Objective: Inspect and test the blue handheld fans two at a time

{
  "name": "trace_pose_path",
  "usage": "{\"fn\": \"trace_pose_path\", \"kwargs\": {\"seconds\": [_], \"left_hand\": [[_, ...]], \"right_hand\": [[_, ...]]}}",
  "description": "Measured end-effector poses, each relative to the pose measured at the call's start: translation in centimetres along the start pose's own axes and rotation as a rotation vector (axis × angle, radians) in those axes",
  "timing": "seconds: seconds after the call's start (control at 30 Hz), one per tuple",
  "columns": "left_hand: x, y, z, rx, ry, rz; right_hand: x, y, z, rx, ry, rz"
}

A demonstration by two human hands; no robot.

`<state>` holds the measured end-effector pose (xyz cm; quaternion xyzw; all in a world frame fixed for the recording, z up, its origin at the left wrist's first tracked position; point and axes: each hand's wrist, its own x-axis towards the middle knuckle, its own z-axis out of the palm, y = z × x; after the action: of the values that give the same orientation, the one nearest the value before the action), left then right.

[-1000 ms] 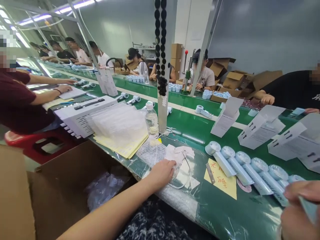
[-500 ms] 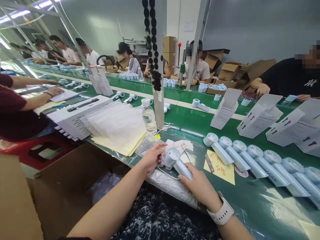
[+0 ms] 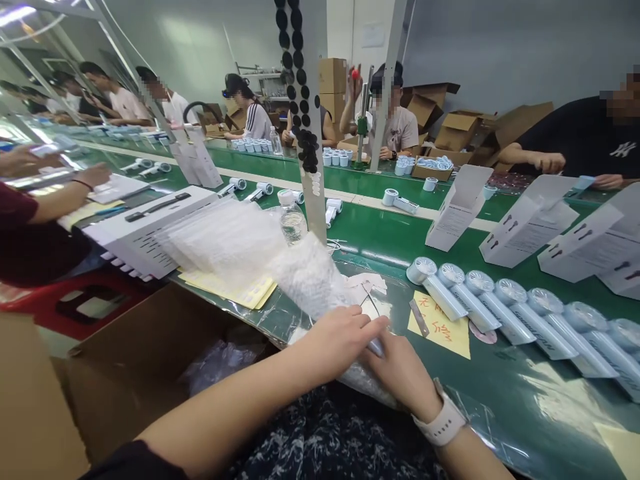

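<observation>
A light-blue handheld fan is mostly hidden; a bit of its handle (image 3: 376, 346) shows between my hands. My right hand (image 3: 404, 373), with a white watch on the wrist, is closed around that handle. A white bubble-wrap bag (image 3: 310, 277) covers the fan's head end and stretches away to the upper left. My left hand (image 3: 343, 340) is closed on the bag's near edge, its fingers reaching across to the right hand. Beneath both hands lies more clear bubble wrap (image 3: 365, 381) at the table edge.
Several light-blue fans (image 3: 510, 297) lie in a row on the right, below standing white boxes (image 3: 457, 210). A yellow note (image 3: 443, 327) carries a metal strip. Left are stacked bubble bags (image 3: 220, 247) and a water bottle (image 3: 293, 220). A post (image 3: 316, 207) rises ahead; co-workers sit beyond.
The bubble-wrap bag has come up over the fan's head, which was bare before. My left hand has moved right and nearer, close to the right hand. A co-worker's hand has risen to the red-knobbed lever.
</observation>
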<state>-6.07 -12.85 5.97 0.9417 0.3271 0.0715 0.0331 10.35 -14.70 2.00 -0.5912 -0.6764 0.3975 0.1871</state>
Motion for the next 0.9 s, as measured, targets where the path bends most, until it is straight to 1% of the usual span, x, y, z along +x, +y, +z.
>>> {"fn": "trace_pose_path", "kwargs": {"seconds": [0.1, 0.13, 0.17, 0.2, 0.23, 0.27, 0.33, 0.4, 0.47, 0.53, 0.6, 0.67, 0.73, 0.8, 0.9], "left_hand": [[0.0, -0.5, -0.9, -0.020, 0.088, -0.023], [0.0, -0.7, -1.3, -0.046, 0.112, -0.041], [0.0, -0.8, -1.7, -0.083, 0.135, -0.064], [0.0, -0.7, -2.1, -0.132, 0.159, -0.084], [0.1, -0.6, -2.6, -0.196, 0.182, -0.091], [0.1, -0.4, -3.3, -0.272, 0.212, -0.086], [0.3, 0.2, -4.7, -0.453, 0.309, -0.047], [0.4, 0.8, -6.2, -0.637, 0.423, -0.016], [0.4, 1.1, -7.2, -0.765, 0.500, -0.016], [0.4, 1.0, -7.8, -0.824, 0.527, -0.024], [0.3, 0.7, -7.9, -0.844, 0.548, -0.044], [0.1, 0.3, -7.9, -0.883, 0.565, -0.078], [0.0, -0.1, -7.9, -0.944, 0.588, -0.102], [-0.1, -0.2, -8.0, -0.976, 0.610, -0.103], [0.0, 0.3, -7.7, -0.884, 0.596, -0.062]], "right_hand": [[-0.5, 1.0, -1.2, 0.660, -0.079, 0.094], [-0.9, 1.2, -1.7, 0.845, -0.113, 0.107], [-1.4, 1.1, -2.2, 0.981, -0.139, 0.098], [-2.0, 1.0, -2.8, 1.063, -0.159, 0.068], [-2.7, 0.7, -3.2, 1.096, -0.180, 0.031], [-3.3, 0.4, -3.6, 1.091, -0.210, -0.009], [-4.3, -0.3, -3.9, 1.002, -0.277, -0.093], [-4.9, -0.8, -3.7, 0.818, -0.262, -0.170], [-5.0, -1.3, -3.1, 0.555, -0.137, -0.224], [-5.0, -1.8, -2.7, 0.306, 0.028, -0.282], [-4.9, -2.2, -2.8, 0.166, 0.150, -0.388], [-5.0, -2.5, -3.4, 0.143, 0.261, -0.514], [-5.1, -2.5, -4.0, 0.168, 0.354, -0.588], [-5.1, -2.2, -4.3, 0.199, 0.425, -0.568], [-4.7, -1.5, -3.4, 0.209, 0.458, -0.435]]}}
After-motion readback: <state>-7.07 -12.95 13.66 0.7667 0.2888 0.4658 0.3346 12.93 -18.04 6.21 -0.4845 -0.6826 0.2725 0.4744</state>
